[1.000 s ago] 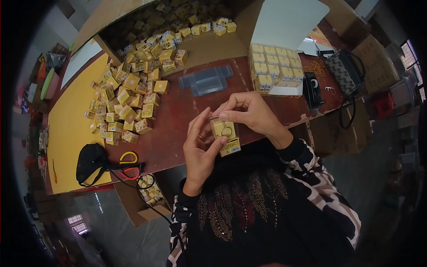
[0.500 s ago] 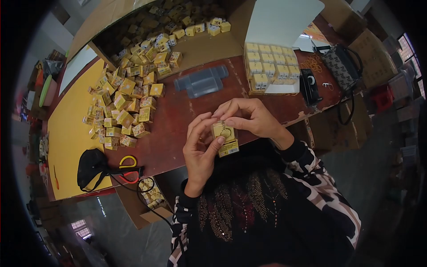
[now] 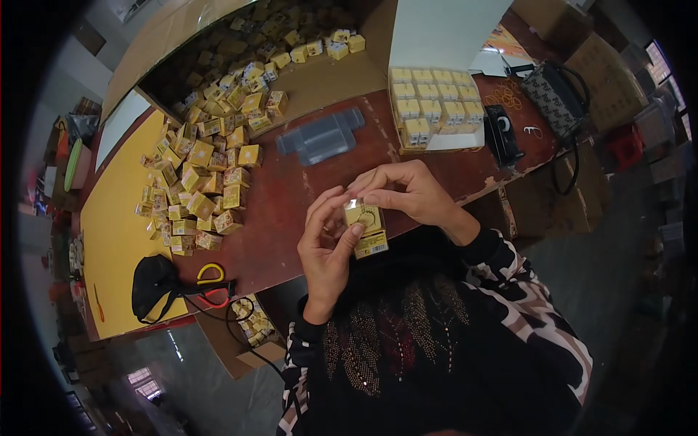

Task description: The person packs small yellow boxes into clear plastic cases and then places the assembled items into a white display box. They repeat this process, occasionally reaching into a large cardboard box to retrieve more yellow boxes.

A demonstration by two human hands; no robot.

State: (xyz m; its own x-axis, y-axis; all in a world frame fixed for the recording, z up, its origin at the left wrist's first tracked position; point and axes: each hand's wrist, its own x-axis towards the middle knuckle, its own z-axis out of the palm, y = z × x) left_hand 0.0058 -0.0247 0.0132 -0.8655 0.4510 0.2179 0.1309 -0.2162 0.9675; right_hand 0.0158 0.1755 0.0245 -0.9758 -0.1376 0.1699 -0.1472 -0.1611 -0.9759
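A small yellow box in clear packaging is held in front of my chest, at the table's front edge. My left hand grips it from the left, with the thumb on its front face. At its top edge, the fingers of my right hand are pinched together; whatever thin part they hold there is too small to make out. Behind my hands a clear plastic piece lies flat on the red table. A heap of yellow boxes is spread out to the left.
A large cardboard box opens onto the heap. An open carton holds rows of yellow boxes. To its right are a black device, rubber bands and a handbag. Scissors and a black pouch lie front left.
The view has shifted slightly, so the table things appear a little to the left at the back and lower at the front left. Both hands keep nearly the same hold on the box.
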